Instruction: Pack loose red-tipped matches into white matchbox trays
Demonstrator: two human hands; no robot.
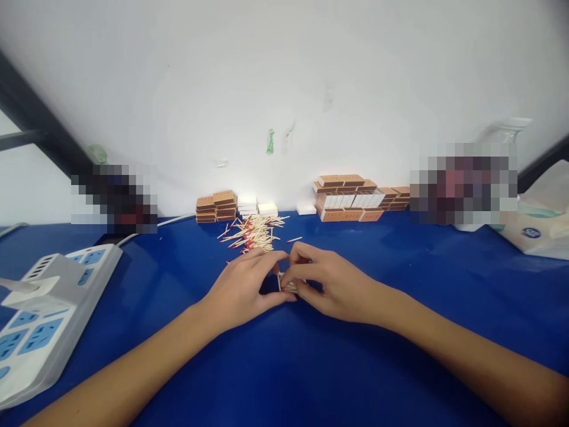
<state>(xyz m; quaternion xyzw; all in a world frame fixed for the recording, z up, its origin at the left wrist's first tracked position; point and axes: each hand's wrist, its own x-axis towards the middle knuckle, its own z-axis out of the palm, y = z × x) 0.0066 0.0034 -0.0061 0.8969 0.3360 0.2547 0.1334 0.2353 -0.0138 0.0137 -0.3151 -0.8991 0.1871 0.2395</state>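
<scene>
Matches (290, 287) lie in a tray (280, 282) pinched by my left hand (243, 281), my right hand (340, 281) curled in, grip unclear — a loose heap (258, 233) remains unboxed.

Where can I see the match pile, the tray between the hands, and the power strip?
Match pile (258, 232): head view, middle of the pile.
Tray (280, 282): head view, left end of its rim.
Power strip (42, 336): head view, a blue socket on top.

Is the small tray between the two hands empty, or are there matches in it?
Not empty: pale matchsticks show inside the tray; I cannot tell how full.
</scene>
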